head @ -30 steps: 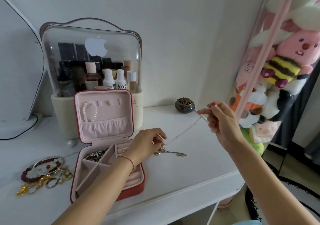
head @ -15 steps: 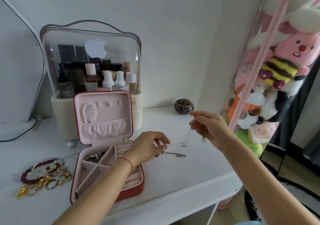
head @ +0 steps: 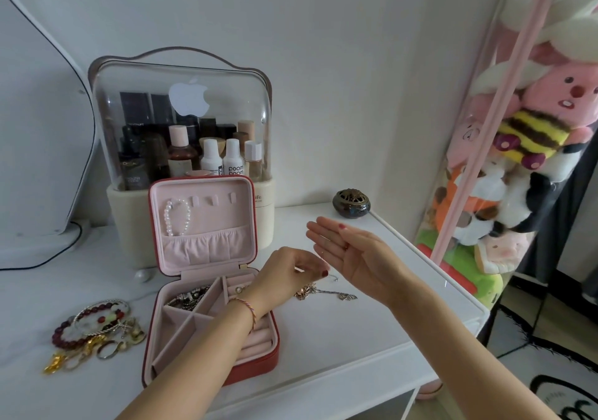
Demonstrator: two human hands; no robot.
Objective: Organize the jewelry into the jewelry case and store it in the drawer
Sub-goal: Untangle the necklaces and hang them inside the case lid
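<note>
The case point(head: 207, 277) stood open on the white table point(head: 372, 332), its red shell lined in pink, the lid upright against a clear cosmetics box point(head: 181, 122) behind it. A pearl bracelet point(head: 177, 217) hung on a hook inside the lid. In the base, a dark metal chain point(head: 191, 297) lay in the far left compartment and a small ring point(head: 238, 289) sat in the far right one. The left hand point(head: 293, 274) reached across the case's right edge with fingers curled, thumb and forefinger pinched together; what they pinched was too thin to tell. Just beneath it on the table lay a necklace point(head: 323, 293) with a small pendant at its right end. The right hand point(head: 349, 251) was held above the table beside the left, palm up, fingers straight and together, the thumb bent across the palm; whether a fine chain lay on it could not be told. A heap of bracelets point(head: 94, 329) and gold pieces lay left of the case. A small dark pot point(head: 351, 203) stood near the wall, and plush toys point(head: 530, 148) filled a clear tube at the right.
</note>
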